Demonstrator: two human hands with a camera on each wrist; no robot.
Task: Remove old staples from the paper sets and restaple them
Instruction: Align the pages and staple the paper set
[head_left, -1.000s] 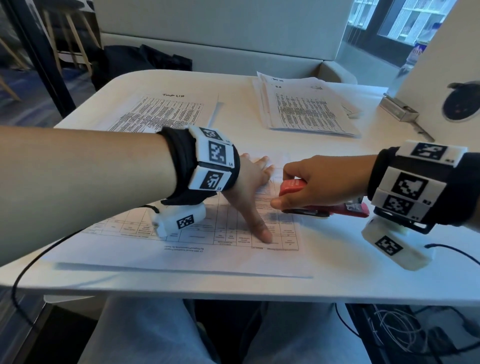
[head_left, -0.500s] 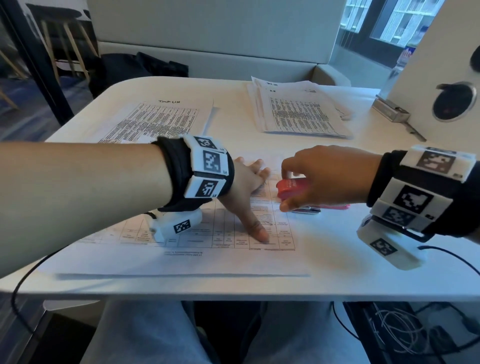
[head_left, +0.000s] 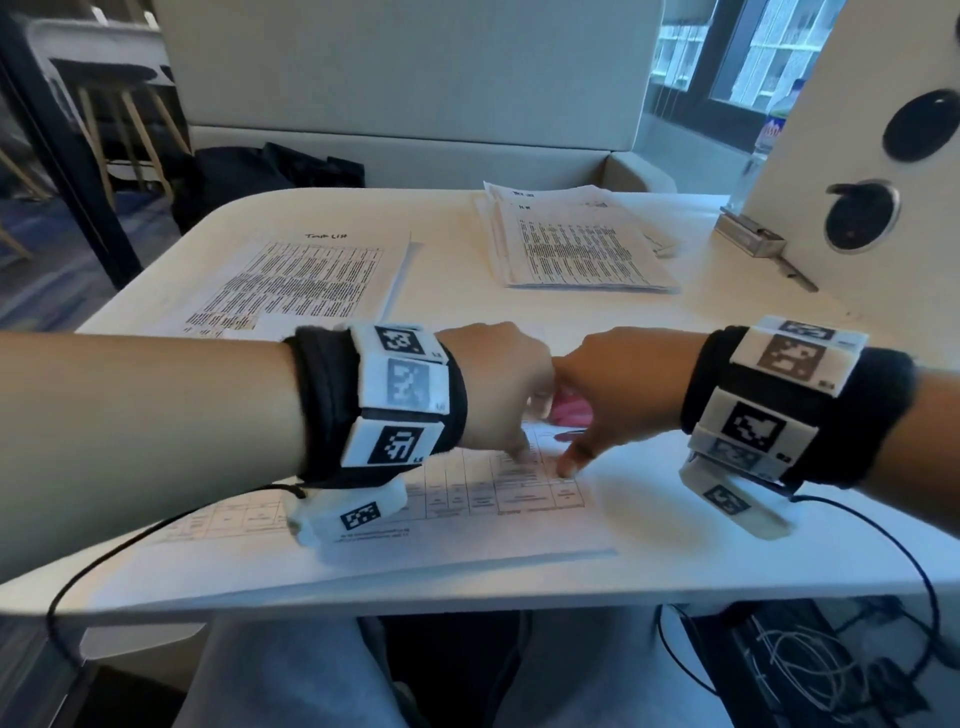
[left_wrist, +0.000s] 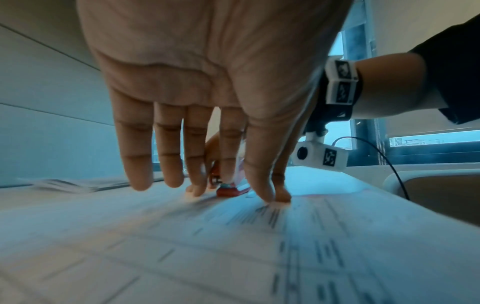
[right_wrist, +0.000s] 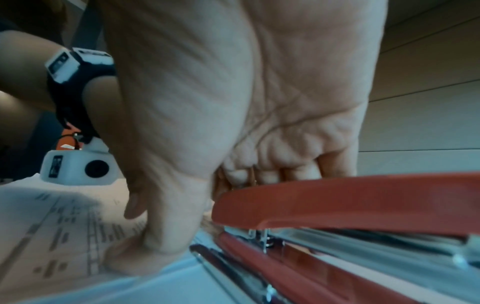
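Stapler (head_left: 569, 410) under right hand (head_left: 623, 384), fingers pressing on top; long axis runs L-R. Left hand (head_left: 498, 389) just left, fingers straight, pinning paper set (head_left: 467, 525).

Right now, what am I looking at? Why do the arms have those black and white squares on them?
Those are a person's two arms. The squares are markers on wristbands that carry small cameras. One picture comes from a camera on the head, the other two from the wrists. On the white table lies a printed paper set. The left hand presses it flat with straight fingers. The right hand reaches over the top of a red stapler, thumb on the paper. More papers lie farther back.
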